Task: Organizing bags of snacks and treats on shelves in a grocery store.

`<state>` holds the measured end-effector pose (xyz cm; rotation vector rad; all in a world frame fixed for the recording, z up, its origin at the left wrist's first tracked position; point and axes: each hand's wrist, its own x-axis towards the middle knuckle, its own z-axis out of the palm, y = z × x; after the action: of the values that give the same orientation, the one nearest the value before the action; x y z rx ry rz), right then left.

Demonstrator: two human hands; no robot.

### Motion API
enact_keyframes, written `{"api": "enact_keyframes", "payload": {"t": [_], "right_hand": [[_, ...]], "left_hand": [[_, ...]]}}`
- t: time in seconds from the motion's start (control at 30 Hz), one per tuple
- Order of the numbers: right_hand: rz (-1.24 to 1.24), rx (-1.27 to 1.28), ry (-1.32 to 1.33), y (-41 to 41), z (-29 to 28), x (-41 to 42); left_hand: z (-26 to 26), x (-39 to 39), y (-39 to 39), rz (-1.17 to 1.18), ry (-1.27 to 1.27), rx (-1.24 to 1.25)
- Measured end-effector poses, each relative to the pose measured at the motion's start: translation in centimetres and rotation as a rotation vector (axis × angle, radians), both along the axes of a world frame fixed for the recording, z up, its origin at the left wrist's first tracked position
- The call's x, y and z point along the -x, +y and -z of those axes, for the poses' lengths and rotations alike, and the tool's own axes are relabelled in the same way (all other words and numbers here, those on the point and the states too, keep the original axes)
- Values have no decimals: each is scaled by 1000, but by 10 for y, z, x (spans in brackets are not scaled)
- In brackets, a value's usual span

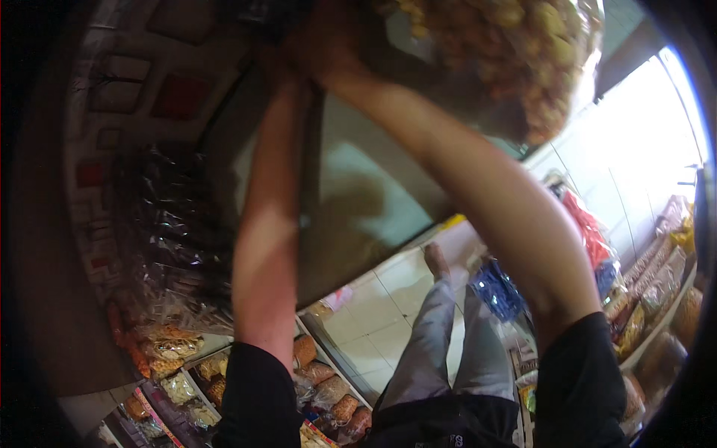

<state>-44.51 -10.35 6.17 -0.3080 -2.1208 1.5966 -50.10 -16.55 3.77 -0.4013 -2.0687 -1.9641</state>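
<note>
Both my arms reach up to the top of the view, over a glass-faced case point(358, 173) with a dark frame. My left hand point(280, 59) and my right hand point(327, 47) are close together in deep shadow at the case's far part. Near them is a dark, shiny plastic-wrapped item point(269, 11). Shadow and blur hide the fingers, so I cannot tell whether either hand grips anything. Right of my right hand, a large clear bag of yellow-brown puffed snacks point(521, 61) hangs or rests high up.
Shiny plastic packs point(179, 224) are stacked at left beside a patterned wall point(120, 84). Crates of bagged snacks point(330, 386) flank my legs at lower left. More bagged goods point(650, 285) line the right side. Tiled floor point(375, 330) shows below the case, with a blue plastic bundle point(498, 288) near my leg.
</note>
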Motion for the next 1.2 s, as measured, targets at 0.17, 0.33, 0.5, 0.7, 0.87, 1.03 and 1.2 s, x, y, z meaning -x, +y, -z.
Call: {"api": "enact_keyframes", "payload": {"t": [0.17, 0.33, 0.5, 0.7, 0.87, 1.03, 1.2], "right_hand": [[123, 157, 326, -49, -12, -130], [189, 263, 259, -9, -8, -297], [618, -74, -137, 66, 64, -444], [956, 1, -509, 155, 176, -564], [903, 377, -791, 161, 189, -556], [869, 356, -724, 160, 212, -553], [730, 680, -583, 181, 229, -570]], "left_hand": [[-52, -117, -52, -121, 51, 42], [-61, -194, 0, -135, 216, 124], [27, -346, 19, 460, 18, 169], [92, -473, 87, 891, -272, 589], [115, -510, 103, 768, -293, 779], [128, -518, 113, 759, -324, 877], [129, -514, 132, 779, -497, 928]]}}
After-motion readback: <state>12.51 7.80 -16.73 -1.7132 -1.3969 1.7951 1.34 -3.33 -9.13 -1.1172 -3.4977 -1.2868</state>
